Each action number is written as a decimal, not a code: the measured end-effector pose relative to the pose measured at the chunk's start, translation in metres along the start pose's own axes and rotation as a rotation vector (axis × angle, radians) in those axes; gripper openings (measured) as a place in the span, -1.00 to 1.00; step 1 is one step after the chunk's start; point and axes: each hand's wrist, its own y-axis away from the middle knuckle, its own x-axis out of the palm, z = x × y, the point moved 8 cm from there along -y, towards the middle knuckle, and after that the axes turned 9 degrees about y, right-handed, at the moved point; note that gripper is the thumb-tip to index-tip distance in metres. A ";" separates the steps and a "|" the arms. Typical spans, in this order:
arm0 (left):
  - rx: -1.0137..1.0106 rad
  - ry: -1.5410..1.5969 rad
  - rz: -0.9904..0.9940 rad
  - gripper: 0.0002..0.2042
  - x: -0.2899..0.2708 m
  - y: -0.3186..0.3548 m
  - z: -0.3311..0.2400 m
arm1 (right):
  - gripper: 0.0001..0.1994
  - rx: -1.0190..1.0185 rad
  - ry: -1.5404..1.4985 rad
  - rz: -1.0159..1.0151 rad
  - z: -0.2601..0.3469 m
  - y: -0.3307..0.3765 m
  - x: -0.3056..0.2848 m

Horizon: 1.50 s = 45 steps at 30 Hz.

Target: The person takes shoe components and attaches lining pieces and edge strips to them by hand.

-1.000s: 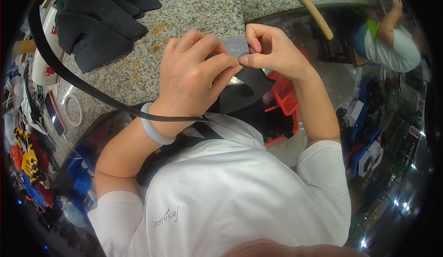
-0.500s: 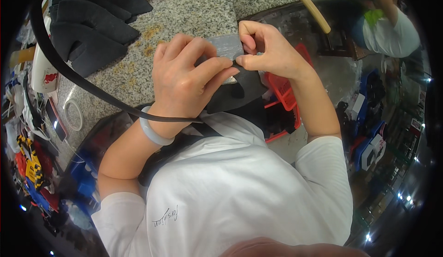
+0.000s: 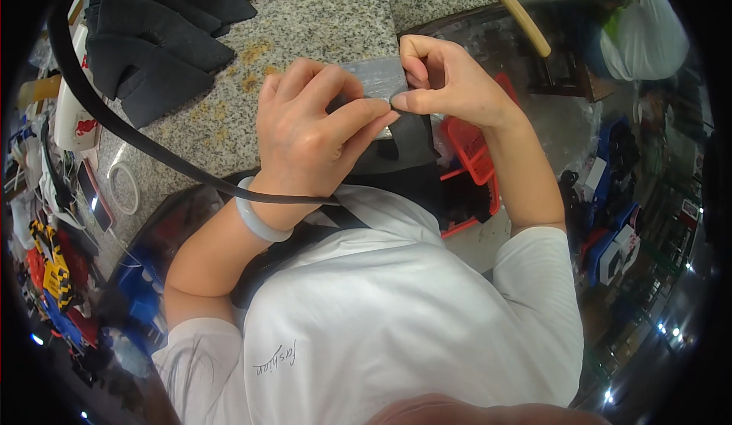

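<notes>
My left hand [image 3: 309, 123] and my right hand [image 3: 454, 85] meet over the near edge of the stone worktop, thumb tips almost touching. Each pinches the edge of a black fabric piece [image 3: 415, 139], of which a small dark bit shows between the fingertips. Below the hands the fabric hangs down toward my lap. A grey metal plate [image 3: 377, 75] lies just beyond the fingertips, partly covered by them. The pinched edge itself is mostly hidden by my fingers.
Stacked black fabric pieces [image 3: 156, 40] lie at the far left of the speckled worktop [image 3: 320, 24]. A black strap [image 3: 130, 139] crosses on the left. Red plastic baskets [image 3: 471, 154] stand below right. A wooden handle [image 3: 515, 9] juts out, and another person [image 3: 648, 36] is at far right.
Both hands keep their pinch at nearly the same place, with the view shifted slightly. The other person at far right has moved a little.
</notes>
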 end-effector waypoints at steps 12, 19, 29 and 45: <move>-0.009 -0.002 -0.008 -0.80 0.002 0.002 -0.006 | -0.66 -0.039 0.017 0.009 0.002 0.002 0.001; -0.009 0.051 0.009 -0.78 0.004 0.000 0.001 | -0.79 0.019 0.374 -0.069 0.019 0.013 -0.002; 0.288 0.363 0.147 -0.05 0.001 -0.031 -0.038 | -0.76 -0.160 -0.148 -0.494 0.116 0.074 -0.095; 0.012 0.193 0.029 -0.72 -0.095 -0.045 0.032 | -0.77 -0.094 -0.845 -0.354 0.061 0.050 -0.065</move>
